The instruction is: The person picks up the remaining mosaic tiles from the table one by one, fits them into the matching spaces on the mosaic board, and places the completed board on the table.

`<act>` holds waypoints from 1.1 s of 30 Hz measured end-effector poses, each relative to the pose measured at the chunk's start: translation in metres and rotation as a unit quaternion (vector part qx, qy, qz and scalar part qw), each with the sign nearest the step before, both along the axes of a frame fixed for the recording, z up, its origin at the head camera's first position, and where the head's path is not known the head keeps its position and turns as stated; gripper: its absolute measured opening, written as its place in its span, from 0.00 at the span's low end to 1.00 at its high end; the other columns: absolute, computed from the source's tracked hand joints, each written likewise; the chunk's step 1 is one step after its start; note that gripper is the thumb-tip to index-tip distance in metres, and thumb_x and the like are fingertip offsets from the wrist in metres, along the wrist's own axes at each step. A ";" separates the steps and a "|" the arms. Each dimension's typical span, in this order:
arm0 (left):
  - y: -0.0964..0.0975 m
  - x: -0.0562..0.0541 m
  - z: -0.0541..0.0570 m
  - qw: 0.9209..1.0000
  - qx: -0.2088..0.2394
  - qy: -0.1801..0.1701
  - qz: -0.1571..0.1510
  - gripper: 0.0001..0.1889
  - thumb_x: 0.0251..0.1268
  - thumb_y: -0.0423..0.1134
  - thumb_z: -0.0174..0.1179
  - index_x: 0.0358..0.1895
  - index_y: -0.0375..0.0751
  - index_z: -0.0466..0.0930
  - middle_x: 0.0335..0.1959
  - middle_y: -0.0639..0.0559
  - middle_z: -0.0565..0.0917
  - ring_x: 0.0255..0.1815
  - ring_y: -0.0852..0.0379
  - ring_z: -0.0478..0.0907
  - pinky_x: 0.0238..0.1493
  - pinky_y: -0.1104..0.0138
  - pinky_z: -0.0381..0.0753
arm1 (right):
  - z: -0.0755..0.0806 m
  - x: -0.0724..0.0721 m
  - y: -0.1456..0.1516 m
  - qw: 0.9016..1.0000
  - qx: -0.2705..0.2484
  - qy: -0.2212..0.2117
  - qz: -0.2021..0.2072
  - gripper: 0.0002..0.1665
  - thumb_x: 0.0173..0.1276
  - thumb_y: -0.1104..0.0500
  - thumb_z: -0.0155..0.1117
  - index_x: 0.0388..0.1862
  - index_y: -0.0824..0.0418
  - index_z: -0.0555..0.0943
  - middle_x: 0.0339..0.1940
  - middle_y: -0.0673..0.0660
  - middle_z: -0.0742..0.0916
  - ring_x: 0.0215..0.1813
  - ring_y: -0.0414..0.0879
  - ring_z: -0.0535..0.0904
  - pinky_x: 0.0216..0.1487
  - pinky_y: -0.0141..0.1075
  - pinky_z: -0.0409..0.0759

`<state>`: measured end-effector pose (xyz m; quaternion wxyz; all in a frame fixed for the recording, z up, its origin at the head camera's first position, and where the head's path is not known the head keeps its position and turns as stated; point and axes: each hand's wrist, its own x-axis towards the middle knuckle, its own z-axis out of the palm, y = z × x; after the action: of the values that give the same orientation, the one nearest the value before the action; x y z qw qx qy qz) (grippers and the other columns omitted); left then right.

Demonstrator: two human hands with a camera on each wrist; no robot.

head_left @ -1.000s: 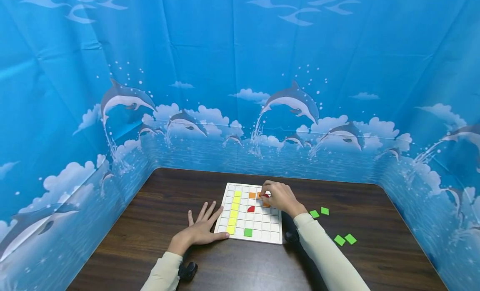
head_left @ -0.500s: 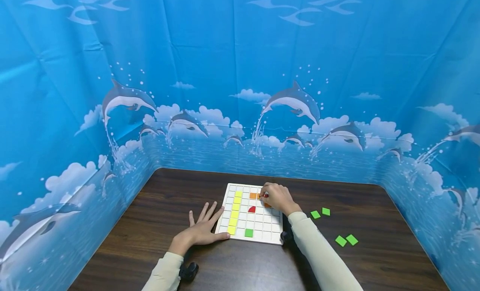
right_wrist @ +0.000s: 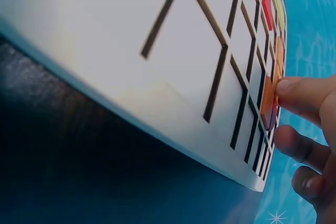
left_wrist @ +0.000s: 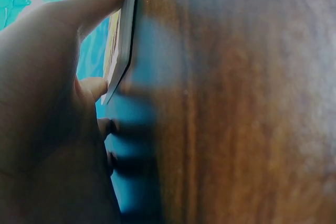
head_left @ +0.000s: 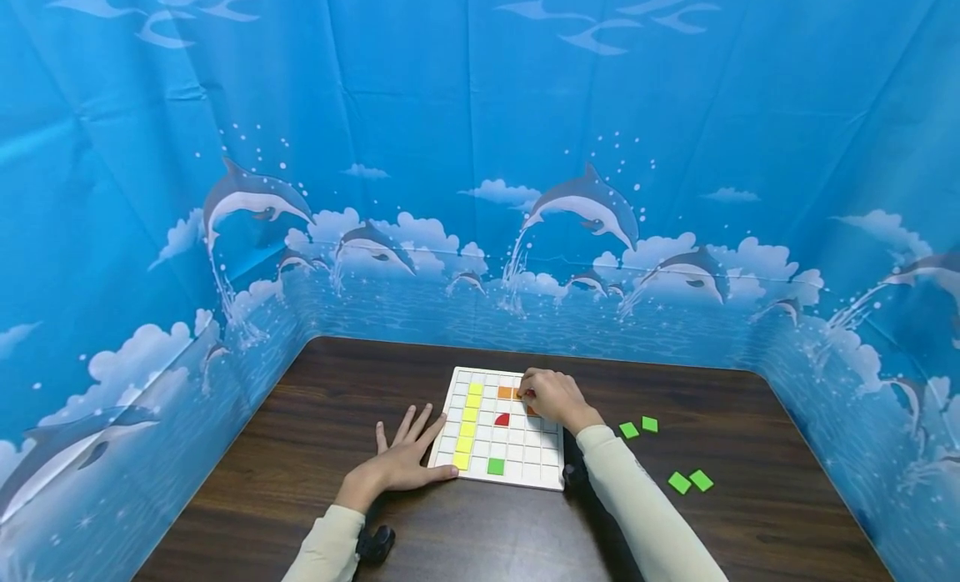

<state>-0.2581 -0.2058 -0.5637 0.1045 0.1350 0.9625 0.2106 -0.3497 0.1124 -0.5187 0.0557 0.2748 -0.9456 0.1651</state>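
Note:
A white grid board (head_left: pixel 528 457) lies on the dark wooden table. My left hand (head_left: pixel 401 463) rests at its left side with fingers spread, and the thumb touches the near left corner. In the left wrist view the thumb presses on the edge of the board (left_wrist: pixel 124 40). My right hand (head_left: pixel 557 397) is over the far right part, its fingertips holding a small red tile (right_wrist: pixel 273 115) down at the grid among orange tiles (head_left: pixel 505 393); the hand hides part of it. A red quarter-round tile (head_left: pixel 502 419), a column of yellow tiles (head_left: pixel 467 429) and one green tile (head_left: pixel 496 466) sit on the board.
Two green tiles (head_left: pixel 628 430) lie right of the board on the table (head_left: pixel 360 373), beyond the right forearm. Another pair of green tiles (head_left: pixel 679 483) lies nearer. A blue dolphin-print curtain (head_left: pixel 472 148) stands round the table's back and sides.
My right hand has lowered slightly with the red tile, bringing it down to the grid beside the orange tiles. The left hand has stayed in place.

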 end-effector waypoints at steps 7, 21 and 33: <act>0.000 -0.001 0.002 1.000 -0.013 -0.009 -0.001 0.58 0.60 0.83 0.57 0.89 0.61 0.48 0.92 0.49 0.39 0.91 0.40 0.30 0.75 0.23 0.19 | -0.002 -0.003 0.003 1.000 0.000 -0.012 -0.010 0.07 0.77 0.59 0.70 0.45 0.51 0.94 0.55 0.50 0.91 0.37 0.41 0.82 0.29 0.34 0.72; 0.000 0.001 0.005 1.000 0.005 -0.010 -0.006 0.59 0.59 0.86 0.54 0.89 0.63 0.48 0.92 0.48 0.39 0.91 0.38 0.30 0.74 0.22 0.16 | 0.001 0.002 0.008 1.000 -0.006 -0.007 -0.004 0.06 0.76 0.57 0.71 0.45 0.50 0.94 0.55 0.51 0.88 0.36 0.41 0.81 0.31 0.34 0.73; 0.002 0.005 0.015 1.000 0.019 -0.012 -0.014 0.58 0.60 0.83 0.58 0.89 0.61 0.50 0.91 0.44 0.41 0.91 0.34 0.31 0.71 0.19 0.17 | 0.004 0.004 0.017 1.000 0.000 0.028 -0.011 0.05 0.71 0.59 0.72 0.37 0.47 0.88 0.37 0.44 0.86 0.30 0.37 0.72 0.29 0.32 0.70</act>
<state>-0.2532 -0.2041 -0.5490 0.1164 0.1477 0.9550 0.2294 -0.3459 0.1298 -0.5143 0.0843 0.2689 -0.9465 0.1570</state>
